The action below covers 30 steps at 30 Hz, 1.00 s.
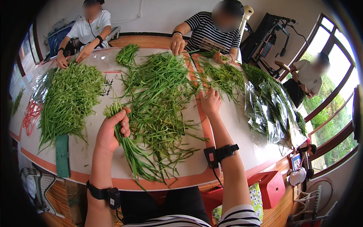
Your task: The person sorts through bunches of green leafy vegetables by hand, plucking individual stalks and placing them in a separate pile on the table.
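My left hand [113,130] is wrapped round a bunch of garlic chives [132,155], holding it above the near part of the table. The cut ends stick up past my thumb, and the long leaves hang down toward the table's front edge. A large loose heap of garlic chives [155,102] spreads over the middle of the table, between my hands and beyond them. At the right side of this heap, my right hand [211,102] has its fingers curled in a pinch on a few thin stalks. A black strap with a small box sits on each of my forearms.
A neat pile of chives [70,98] lies at left, near red ties [32,115] and a green case [62,156]. Bagged chives [268,109] lie at right. Two people work across the white table [102,151]; another person is by the windows. A red stool [266,187] stands below.
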### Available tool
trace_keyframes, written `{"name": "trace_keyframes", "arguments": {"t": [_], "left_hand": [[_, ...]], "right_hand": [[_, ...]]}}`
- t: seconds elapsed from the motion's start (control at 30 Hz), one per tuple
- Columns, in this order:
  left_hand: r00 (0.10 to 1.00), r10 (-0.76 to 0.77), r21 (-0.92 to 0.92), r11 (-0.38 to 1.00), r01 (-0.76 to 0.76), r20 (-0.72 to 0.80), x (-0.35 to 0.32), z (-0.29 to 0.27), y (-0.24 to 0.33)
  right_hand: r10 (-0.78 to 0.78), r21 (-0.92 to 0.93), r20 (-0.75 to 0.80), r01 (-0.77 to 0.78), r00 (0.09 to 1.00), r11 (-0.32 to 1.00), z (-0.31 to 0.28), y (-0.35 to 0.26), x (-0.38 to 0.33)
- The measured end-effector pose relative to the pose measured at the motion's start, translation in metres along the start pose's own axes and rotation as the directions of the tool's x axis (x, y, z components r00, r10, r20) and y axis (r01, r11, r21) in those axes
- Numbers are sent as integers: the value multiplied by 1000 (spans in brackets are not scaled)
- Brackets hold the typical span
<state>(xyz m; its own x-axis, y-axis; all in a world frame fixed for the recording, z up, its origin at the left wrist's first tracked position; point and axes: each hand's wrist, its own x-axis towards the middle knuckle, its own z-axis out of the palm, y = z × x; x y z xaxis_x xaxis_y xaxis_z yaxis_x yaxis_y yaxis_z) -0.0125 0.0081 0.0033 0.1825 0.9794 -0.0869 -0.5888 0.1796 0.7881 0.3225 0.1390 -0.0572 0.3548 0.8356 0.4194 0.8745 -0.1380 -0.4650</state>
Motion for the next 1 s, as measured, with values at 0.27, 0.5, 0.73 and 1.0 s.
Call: {"name": "trace_keyframes", "arguments": {"t": [0.27, 0.5, 0.73, 1.0], "left_hand": [[1000, -1, 2, 1000, 1, 2, 2, 1, -1], [1000, -2, -16, 1000, 2, 4, 2, -4, 0], [999, -17, -27, 999, 18, 44, 0, -2, 1], [953, -137, -319, 921, 223, 269, 2, -11, -1]], "right_hand": [[-264, 186, 105, 242, 959, 952, 42, -46, -3], [-520, 615, 319, 245, 792, 749, -22, -92, -87], [-215, 530, 303, 23, 928, 848, -53, -43, -81], [-340, 427, 378, 164, 861, 889, -61, -68, -88]]}}
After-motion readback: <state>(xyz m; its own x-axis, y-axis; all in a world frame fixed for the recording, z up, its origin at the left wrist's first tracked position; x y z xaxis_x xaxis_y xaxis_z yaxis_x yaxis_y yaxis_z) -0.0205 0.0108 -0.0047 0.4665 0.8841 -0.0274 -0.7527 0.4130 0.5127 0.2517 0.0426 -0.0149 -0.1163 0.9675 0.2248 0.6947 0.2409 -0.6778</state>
